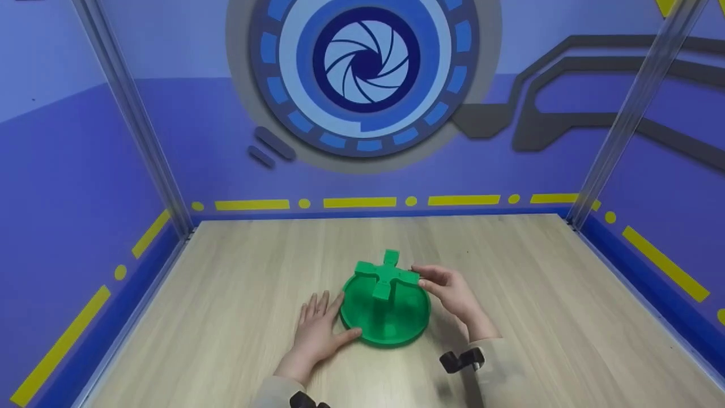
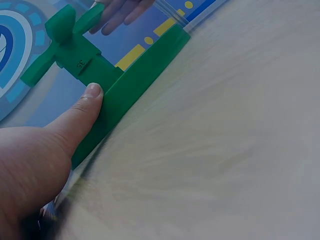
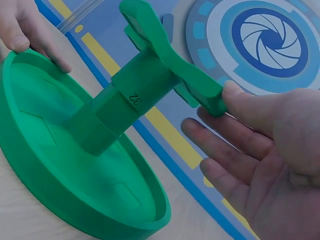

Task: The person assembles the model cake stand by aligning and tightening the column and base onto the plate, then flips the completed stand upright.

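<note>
A round green plastic dish [image 1: 391, 328] with a raised rim sits on the table. From its middle rises a stepped green post [image 3: 127, 102] bearing a raised number. On top of the post is a cross-shaped green piece [image 1: 387, 274] with four flared arms. My left hand [image 1: 320, 334] lies at the dish's left side, fingers spread and mostly straight, its thumb touching the near rim and its index finger along the left edge. My right hand [image 1: 453, 292] pinches the right arm of the cross between thumb and fingertips; the other fingers extend below it.
The wood-grain table [image 1: 249, 272] stretches around the dish. Blue printed panels [image 1: 362, 187] with yellow dashes enclose it at the back and both sides. Metal posts [image 1: 136, 113] stand at the back corners. A dark wrist strap mount [image 1: 461, 360] sits on the right sleeve.
</note>
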A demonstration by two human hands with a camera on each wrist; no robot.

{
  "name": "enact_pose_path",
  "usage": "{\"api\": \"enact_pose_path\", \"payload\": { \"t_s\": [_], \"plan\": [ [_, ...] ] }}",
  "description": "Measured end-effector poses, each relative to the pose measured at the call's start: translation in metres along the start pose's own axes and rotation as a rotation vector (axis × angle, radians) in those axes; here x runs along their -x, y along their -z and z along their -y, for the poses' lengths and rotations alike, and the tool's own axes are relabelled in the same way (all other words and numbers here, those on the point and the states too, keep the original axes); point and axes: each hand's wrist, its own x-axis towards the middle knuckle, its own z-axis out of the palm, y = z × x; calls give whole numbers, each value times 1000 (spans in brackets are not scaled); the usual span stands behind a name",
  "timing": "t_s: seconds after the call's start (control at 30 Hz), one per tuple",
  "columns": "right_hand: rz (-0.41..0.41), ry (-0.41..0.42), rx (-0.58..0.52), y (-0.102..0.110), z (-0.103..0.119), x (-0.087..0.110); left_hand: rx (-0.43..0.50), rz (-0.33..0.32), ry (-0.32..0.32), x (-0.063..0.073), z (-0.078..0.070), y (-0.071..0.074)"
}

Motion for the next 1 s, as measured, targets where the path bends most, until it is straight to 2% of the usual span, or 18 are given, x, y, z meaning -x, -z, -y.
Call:
{"api": "enact_pose_path", "payload": {
  "t_s": [0.67, 1.0],
  "plan": [
    [160, 69, 80, -3, 16, 3, -10, 0, -3, -1, 1, 0],
    [153, 95, 151, -13, 24, 5, -12, -2, 6, 0, -1, 1]
  ]
}}
